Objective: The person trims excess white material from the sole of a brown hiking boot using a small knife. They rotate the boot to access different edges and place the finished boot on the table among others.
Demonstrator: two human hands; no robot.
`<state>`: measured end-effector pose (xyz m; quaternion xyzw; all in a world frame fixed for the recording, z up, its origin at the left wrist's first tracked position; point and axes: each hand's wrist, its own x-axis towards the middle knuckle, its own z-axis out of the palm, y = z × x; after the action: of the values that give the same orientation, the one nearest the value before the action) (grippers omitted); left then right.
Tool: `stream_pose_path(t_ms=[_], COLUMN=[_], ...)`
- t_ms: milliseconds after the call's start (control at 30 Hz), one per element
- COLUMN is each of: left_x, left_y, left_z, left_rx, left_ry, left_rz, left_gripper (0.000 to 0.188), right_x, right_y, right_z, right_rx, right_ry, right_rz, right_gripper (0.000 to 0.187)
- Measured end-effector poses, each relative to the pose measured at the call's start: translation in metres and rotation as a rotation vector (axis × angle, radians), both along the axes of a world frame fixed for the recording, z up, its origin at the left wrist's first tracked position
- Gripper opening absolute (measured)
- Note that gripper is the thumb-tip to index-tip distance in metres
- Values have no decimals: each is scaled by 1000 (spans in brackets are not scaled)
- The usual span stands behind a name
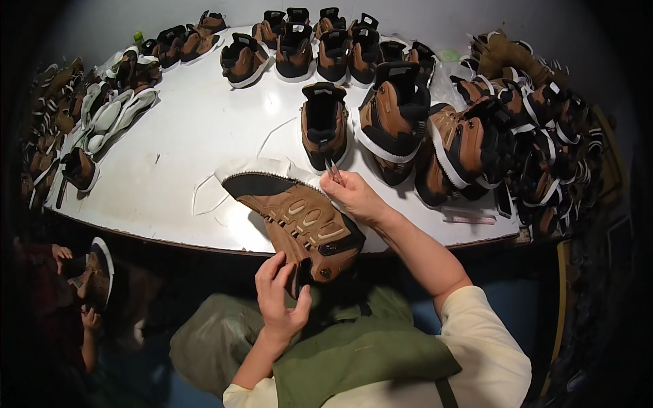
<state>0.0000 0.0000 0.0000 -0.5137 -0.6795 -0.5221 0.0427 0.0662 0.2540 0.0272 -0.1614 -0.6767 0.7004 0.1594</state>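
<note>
A brown and black shoe upper [299,207] lies on its side over the table's near edge, its white stitched bottom edge turned away from me. My left hand [280,299] grips it at the collar, fingers on one side and thumb on the other. At the upper's far right edge, my right hand [360,197] is closed round a small two-pronged metal tool [332,171]; whether it is snips or tweezers I cannot tell. Its tips point up and away. Just beyond them stands another brown and black shoe [324,126].
The white table [183,136] holds several similar shoes [294,51] at the back and a pile of them [469,146] at the right. White-lined uppers [112,119] lie at the left. A loose white thread [204,187] is nearby. At lower left, another person's hands hold a shoe [95,279].
</note>
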Motion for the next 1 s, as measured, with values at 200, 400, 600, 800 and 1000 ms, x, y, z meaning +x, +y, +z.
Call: stream_pose_path(t_ms=[200,400,600,800,1000], left_x=[1,6,-1,-2,-2], left_y=[8,18,16,13,11], left_z=[9,20,10,8,7], left_rx=[55,18,31,40,55], left_ry=[-65,98,245,276,290], left_rz=[115,188,151,114,84], left_gripper=[40,39,43,44,44], right_x=[-1,0,4,9,14], right_y=[-5,-3,-14,-13,-12], right_z=[3,-2,12,9,1], right_rx=[-84,-71,-22,9,13], right_ry=[63,45,62,73,80], right_rz=[-29,-22,-60,-70,-88], right_gripper=[30,30,26,28,26])
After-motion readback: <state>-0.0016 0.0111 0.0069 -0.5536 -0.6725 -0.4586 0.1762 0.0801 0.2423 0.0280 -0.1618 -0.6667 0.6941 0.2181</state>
